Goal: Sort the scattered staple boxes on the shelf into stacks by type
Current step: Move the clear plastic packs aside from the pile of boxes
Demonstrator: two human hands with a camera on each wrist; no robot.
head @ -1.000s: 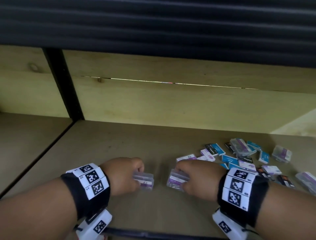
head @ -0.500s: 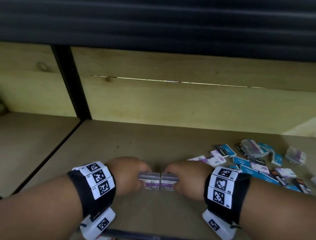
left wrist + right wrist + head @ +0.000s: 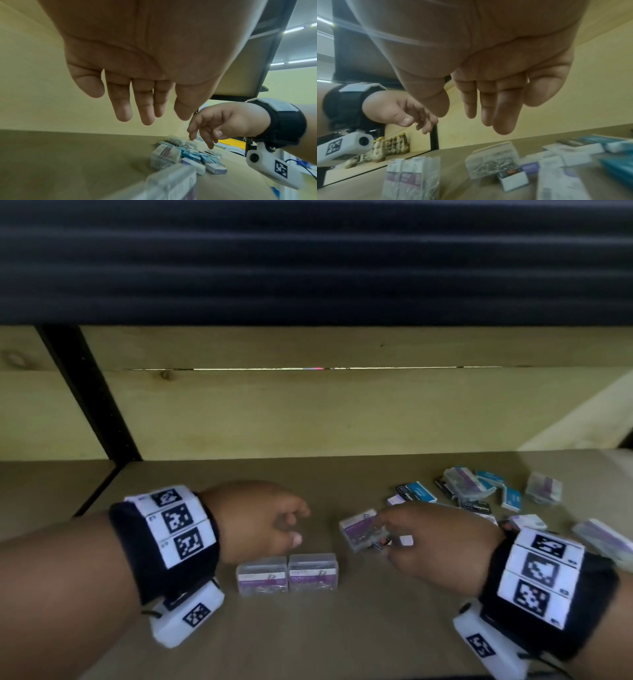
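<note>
**Ana:** What do I see, going from the left?

**Me:** First my left hand [image 3: 260,520]. It hangs above the shelf [image 3: 342,628] with loose fingers and holds nothing. The left wrist view shows the same bare palm.

**Ana:** And just below it?

**Me:** At about 5 o'clock from that hand, two clear boxes with purple labels [image 3: 287,575] stand side by side, touching, near the front of the shelf. That is my first sorted group.

**Ana:** Then?

**Me:** At 3 o'clock from my left hand lies another clear purple box [image 3: 363,530], tilted, with one edge resting on a small dark box [image 3: 381,544]. My right hand [image 3: 435,546] is over it with its fingers spread and relaxed. The right wrist view shows a gap under my fingers [image 3: 503,111], so I hold nothing there.

**Ana:** And the rest?

**Me:** The pile of blue, white and clear boxes [image 3: 479,494] sits at 1 o'clock from my right hand, all mixed up.

**Ana:** What could go wrong?

**Me:** I think the tilted box could slip off when I grab it. Its lid could pop and spill the little metal bits. My hand could also bump the two neat ones over, since they stand on their thin sides.
</note>
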